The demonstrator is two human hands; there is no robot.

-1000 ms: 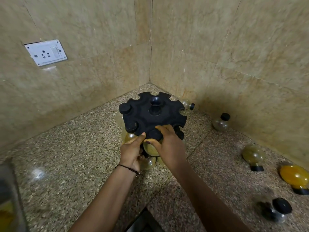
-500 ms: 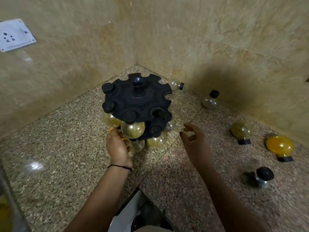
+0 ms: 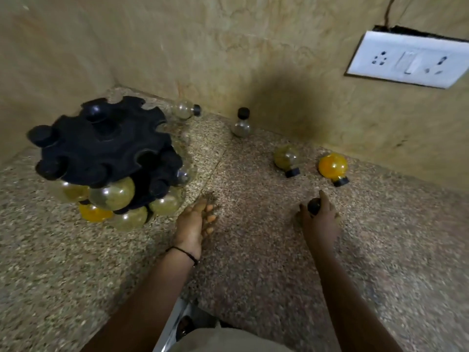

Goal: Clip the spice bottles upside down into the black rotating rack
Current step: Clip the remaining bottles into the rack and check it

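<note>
The black rotating rack [image 3: 101,143] stands at the left on the speckled stone counter [image 3: 253,262]. Several round bottles hang cap-up under its two tiers, among them a greenish one [image 3: 114,194] and a yellow one [image 3: 94,213]. My left hand [image 3: 195,224] hovers just right of the rack's base, fingers spread and empty. My right hand [image 3: 321,221] is further right, wrapped over a bottle whose black cap [image 3: 314,205] shows between thumb and fingers; the bottle's body is hidden under the palm.
Loose bottles lie along the back wall: a clear one on its side [image 3: 184,109], a clear upright one [image 3: 241,123], a greenish one [image 3: 286,157] and a yellow one [image 3: 332,166]. A white socket plate [image 3: 406,59] is on the wall at upper right.
Both hands left the rack and moved right. My right hand travelled across the counter and closed over the black-capped bottle; the view swung right, so the rack now sits at the left.
</note>
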